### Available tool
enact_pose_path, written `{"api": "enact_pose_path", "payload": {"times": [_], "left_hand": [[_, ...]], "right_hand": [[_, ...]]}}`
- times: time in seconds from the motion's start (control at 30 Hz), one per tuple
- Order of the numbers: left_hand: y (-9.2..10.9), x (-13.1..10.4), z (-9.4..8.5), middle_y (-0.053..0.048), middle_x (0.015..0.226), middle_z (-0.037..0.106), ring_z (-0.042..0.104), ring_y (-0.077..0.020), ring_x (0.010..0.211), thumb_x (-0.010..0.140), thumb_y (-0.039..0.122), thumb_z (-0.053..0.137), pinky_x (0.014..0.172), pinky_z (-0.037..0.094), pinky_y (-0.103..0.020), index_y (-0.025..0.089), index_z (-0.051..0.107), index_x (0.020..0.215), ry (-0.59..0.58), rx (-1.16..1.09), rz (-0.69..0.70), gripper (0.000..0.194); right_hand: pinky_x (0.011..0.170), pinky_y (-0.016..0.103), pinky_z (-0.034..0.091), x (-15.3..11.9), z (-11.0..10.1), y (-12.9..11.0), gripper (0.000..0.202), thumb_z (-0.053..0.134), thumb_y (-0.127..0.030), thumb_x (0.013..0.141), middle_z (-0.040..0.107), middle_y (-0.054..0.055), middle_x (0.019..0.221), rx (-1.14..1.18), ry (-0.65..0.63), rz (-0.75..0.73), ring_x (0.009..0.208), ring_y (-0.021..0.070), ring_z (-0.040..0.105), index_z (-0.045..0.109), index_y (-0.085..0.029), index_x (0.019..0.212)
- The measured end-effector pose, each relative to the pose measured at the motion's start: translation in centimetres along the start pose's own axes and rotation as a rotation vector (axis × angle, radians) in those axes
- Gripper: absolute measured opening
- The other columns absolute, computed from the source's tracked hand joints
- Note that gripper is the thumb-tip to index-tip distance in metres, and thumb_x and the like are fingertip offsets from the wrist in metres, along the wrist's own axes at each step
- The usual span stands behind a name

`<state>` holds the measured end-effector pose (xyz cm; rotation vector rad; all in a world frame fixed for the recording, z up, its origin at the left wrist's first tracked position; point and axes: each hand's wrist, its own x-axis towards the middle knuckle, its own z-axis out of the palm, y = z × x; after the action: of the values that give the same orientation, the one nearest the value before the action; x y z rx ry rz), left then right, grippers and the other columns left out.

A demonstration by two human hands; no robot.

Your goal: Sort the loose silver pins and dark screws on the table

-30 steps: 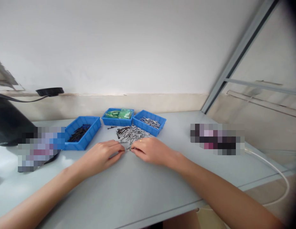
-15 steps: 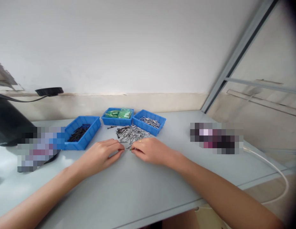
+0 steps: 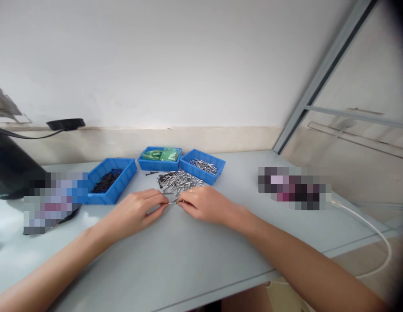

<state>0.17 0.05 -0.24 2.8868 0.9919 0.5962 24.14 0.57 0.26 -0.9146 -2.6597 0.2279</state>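
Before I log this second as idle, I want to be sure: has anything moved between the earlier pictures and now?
Hardly anything. The left hand and right hand stay on the table, fingertips meeting on a small nail at the near edge of the nail pile. The three blue trays have not shifted; only the view drifts slightly.

Three bright blue trays sit on the pale grey table [image 3: 195, 255]: the left tray [image 3: 118, 171] holds black screws [image 3: 105, 182], the middle tray [image 3: 159, 164] green packets [image 3: 161, 154], the right tray [image 3: 217, 164] silver nails [image 3: 204, 165]. At six o'clock from the middle tray lies a shiny silver nail pile [image 3: 178, 181]. At three o'clock trails a white cable [image 3: 377, 232].
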Motion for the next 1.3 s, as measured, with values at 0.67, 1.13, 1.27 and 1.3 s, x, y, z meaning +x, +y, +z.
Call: {"api": "enact_pose_path", "payload": {"times": [0.67,1.13,1.27,1.3], "left_hand": [[0.17,0.1,-0.04,-0.003,0.083,0.067,0.064,-0.0148,0.077,0.097,0.025,0.044,0.07,0.049,-0.025,0.019,0.064,0.093,0.063,0.012,0.003,0.022],[0.2,0.06,-0.23,-0.003,0.082,0.066,0.063,-0.0152,0.076,0.097,0.025,0.042,0.069,0.049,-0.025,0.018,0.062,0.093,0.025,0.008,-0.006,0.022],[0.31,0.18,-0.12,-0.003,0.083,0.067,0.063,-0.0145,0.075,0.097,0.026,0.042,0.07,0.049,-0.024,0.019,0.064,0.092,-0.02,-0.008,-0.026,0.023],[0.34,0.22,-0.1,-0.003,0.083,0.067,0.063,-0.0143,0.075,0.097,0.026,0.042,0.069,0.049,-0.024,0.02,0.064,0.092,-0.027,-0.015,-0.026,0.023]], "right_hand": [[0.068,0.024,0.038,0.05,0.05,0.04,0.018,0.047,-0.025,0.096,0.07,0.002,0.088,0.009,-0.013,0.003,0.079,0.014,0.062,0.064,-0.019,0.097],[0.07,0.024,0.038,0.13,0.12,0.05,0.019,0.046,-0.025,0.097,0.07,0.003,0.087,-0.009,0.024,-0.003,0.079,0.0139,0.062,0.064,-0.019,0.095],[0.072,0.024,0.038,0.05,0.25,0.01,0.018,0.046,-0.027,0.097,0.07,0.003,0.088,-0.001,0.06,-0.033,0.081,0.0138,0.062,0.063,-0.02,0.099],[0.072,0.024,0.038,0.02,0.26,-0.01,0.019,0.046,-0.027,0.097,0.069,0.002,0.088,0.001,0.069,-0.042,0.081,0.0138,0.062,0.063,-0.02,0.099]]}}
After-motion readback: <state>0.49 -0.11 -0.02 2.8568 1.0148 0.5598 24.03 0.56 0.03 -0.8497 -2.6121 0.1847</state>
